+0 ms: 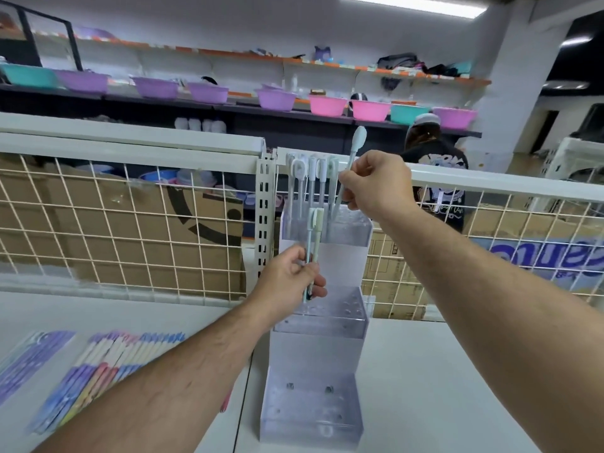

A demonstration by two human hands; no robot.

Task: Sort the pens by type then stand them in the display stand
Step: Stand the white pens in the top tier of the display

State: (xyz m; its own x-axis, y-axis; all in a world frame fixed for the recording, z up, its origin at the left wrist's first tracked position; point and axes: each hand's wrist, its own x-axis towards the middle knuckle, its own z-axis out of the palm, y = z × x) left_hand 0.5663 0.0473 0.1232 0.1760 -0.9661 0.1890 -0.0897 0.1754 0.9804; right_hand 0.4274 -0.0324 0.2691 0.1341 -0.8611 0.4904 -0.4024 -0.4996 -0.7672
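Stand: clear acrylic display stand [315,354], 3 stepped tiers w/ drilled holes, upright on white table [457,387], its back at the wire grid [130,223].
Top tier: standing pens [310,181], approx five, white/grey, caps up, packed close in the left part of the tier.
R hand: right hand [376,186] up beside the top tier. Thumb + fingers pinch the mint pen [352,155] mid-barrel, remaining fingers curled in.
Mint pen: tilted, cap end up and to the right, lower end aimed down-left at the top tier, just right of the standing pens. Tip in a hole or not: can't tell.
L hand: left hand [289,279] in front of the stand, btw top and mid tiers. Fingers curled round the two pens [317,230] at their lower barrels.
Two pens: one pale blue, one pale green, side by side, near upright, caps up. Caps overlap the top tier's front in view, lower tips just above the mid tier.
Table, left: row of pens [121,364] lying flat, side by side, pastel purple/pink/blue/white barrels, partly hidden by the L forearm. Further left, packs [29,358] w/ purple print, flat.
Behind grid: cardboard boxes [98,230].
Far bkgd: shelves w/ plastic basins [209,93], purple/pink/teal. A person [434,158] in a dark printed top stands past the rail.
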